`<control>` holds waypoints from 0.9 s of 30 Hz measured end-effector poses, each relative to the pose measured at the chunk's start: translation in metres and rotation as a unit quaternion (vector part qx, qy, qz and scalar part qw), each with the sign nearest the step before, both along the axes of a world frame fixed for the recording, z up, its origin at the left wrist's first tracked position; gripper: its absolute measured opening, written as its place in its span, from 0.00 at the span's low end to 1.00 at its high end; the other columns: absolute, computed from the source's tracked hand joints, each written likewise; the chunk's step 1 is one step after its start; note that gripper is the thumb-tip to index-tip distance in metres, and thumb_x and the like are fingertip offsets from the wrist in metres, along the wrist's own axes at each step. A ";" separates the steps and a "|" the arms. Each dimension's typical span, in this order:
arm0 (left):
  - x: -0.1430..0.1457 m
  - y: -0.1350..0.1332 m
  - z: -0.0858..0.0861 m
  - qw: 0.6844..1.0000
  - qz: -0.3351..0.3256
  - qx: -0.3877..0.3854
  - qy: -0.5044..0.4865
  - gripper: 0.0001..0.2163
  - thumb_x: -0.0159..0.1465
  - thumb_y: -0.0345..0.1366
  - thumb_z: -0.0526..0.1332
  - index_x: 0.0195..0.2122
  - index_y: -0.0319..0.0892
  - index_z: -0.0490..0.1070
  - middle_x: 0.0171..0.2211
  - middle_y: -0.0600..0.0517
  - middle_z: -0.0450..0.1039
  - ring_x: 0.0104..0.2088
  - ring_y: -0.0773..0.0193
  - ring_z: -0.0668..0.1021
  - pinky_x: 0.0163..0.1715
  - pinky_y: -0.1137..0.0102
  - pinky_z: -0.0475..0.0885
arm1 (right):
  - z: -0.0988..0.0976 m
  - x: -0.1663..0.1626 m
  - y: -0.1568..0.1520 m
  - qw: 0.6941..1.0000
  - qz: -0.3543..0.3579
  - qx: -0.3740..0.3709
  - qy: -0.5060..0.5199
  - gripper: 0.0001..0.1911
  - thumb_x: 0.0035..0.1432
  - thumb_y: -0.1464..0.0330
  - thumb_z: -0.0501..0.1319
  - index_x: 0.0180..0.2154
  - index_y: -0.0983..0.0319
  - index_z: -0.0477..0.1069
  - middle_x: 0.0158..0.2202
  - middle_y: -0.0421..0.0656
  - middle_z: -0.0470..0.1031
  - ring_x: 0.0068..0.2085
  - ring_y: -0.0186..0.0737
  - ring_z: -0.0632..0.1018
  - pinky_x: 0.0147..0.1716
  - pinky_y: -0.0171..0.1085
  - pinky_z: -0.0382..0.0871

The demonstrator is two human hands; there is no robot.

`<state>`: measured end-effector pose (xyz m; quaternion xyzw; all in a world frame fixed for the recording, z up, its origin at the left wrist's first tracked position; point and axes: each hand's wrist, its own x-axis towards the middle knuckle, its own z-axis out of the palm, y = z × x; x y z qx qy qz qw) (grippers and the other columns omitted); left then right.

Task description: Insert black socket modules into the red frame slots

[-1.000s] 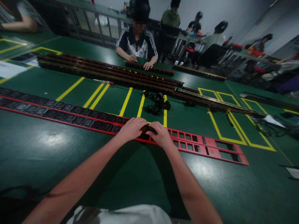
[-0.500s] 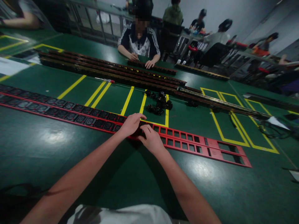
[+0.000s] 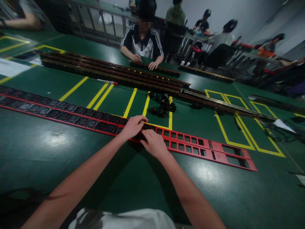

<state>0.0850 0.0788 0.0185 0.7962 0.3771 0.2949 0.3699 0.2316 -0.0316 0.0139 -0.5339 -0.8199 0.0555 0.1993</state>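
Note:
A long red frame [image 3: 215,155] with two rows of square openings lies slantwise across the table. Black square pieces [image 3: 91,123] fill the openings on its left part, while those on the right show bare. My left hand [image 3: 133,126] rests over the frame where the filled part ends, its fingers bent down together. Close beside it on the right, my right hand [image 3: 154,143] reaches over the near row with its fingers curled down. Both hands are closed around the same spot; their fingertips and whatever they grip there are mostly hidden.
A loose pile of black pieces [image 3: 164,104] lies beyond my hands. Long dark strips [image 3: 114,70] are stacked farther back, with a red-handled screwdriver [image 3: 111,83] before them. A co-worker [image 3: 143,44] sits opposite, hands on a dark strip. Yellow tape lines [image 3: 170,113] mark the green table.
My right hand's fingers have closed down and moved slightly onto the frame. My left hand has shifted only a little. The frame stays in place.

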 end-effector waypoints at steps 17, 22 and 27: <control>0.001 -0.002 -0.001 0.999 -0.008 0.019 0.041 0.12 0.68 0.31 0.53 0.42 0.43 0.77 0.42 0.51 0.80 0.45 0.60 0.80 0.49 0.64 0.73 | 0.005 0.000 0.000 0.999 0.000 0.011 -0.041 0.14 0.67 0.67 0.58 0.51 0.63 0.74 0.50 0.51 0.74 0.48 0.48 0.72 0.39 0.44 0.74; 0.002 -0.005 -0.001 0.995 -0.029 0.058 0.073 0.12 0.70 0.31 0.52 0.43 0.42 0.76 0.44 0.49 0.79 0.47 0.58 0.78 0.50 0.62 0.73 | 0.004 0.001 0.003 0.998 -0.004 0.043 -0.038 0.13 0.69 0.63 0.58 0.36 0.62 0.78 0.46 0.50 0.74 0.46 0.46 0.72 0.42 0.44 0.72; 0.004 -0.011 0.003 0.973 -0.061 0.146 0.171 0.14 0.72 0.32 0.49 0.48 0.41 0.74 0.49 0.47 0.77 0.48 0.54 0.77 0.50 0.57 0.71 | -0.004 0.001 0.002 0.992 0.003 0.121 -0.031 0.14 0.68 0.66 0.59 0.30 0.62 0.77 0.37 0.47 0.76 0.39 0.43 0.72 0.35 0.42 0.69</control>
